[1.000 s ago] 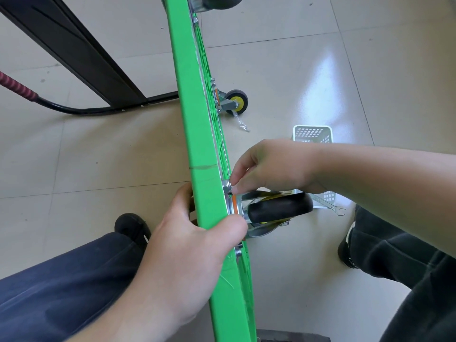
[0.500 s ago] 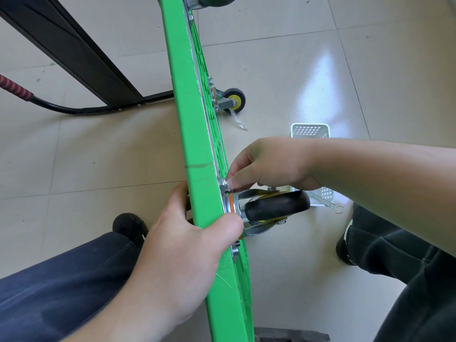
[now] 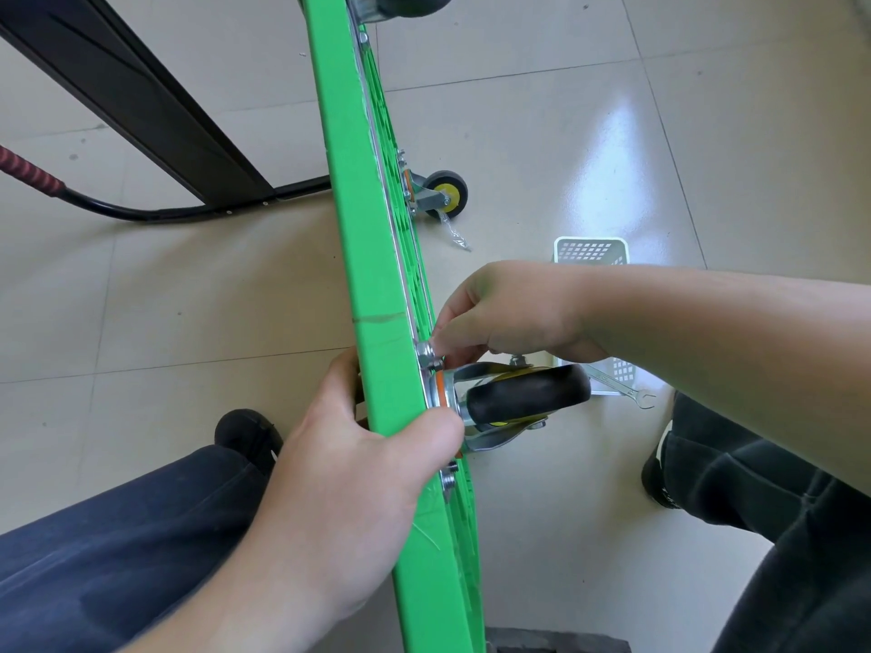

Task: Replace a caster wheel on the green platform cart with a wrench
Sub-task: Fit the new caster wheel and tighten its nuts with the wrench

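Here, with the left hand [image 3: 358, 468] gripping the upended green platform cart [image 3: 377, 294] by its edge beside the caster wheel [image 3: 528, 393], the right hand's [image 3: 509, 313] fingertips should spin the pinched mounting nut [image 3: 431, 353] squarely by feel, leaving the wrench [image 3: 622, 386] on the floor for afterwards.

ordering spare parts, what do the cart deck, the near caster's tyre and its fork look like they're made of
Green cart deck: looks like moulded plastic, matt, with pale scratches and a ribbed grid underside. Near caster's tyre: probably rubber, black, dull sheen, smooth. Its fork: metal, likely plated steel, bright silver and reflective. An orange ring sits at the swivel; its material is unclear.
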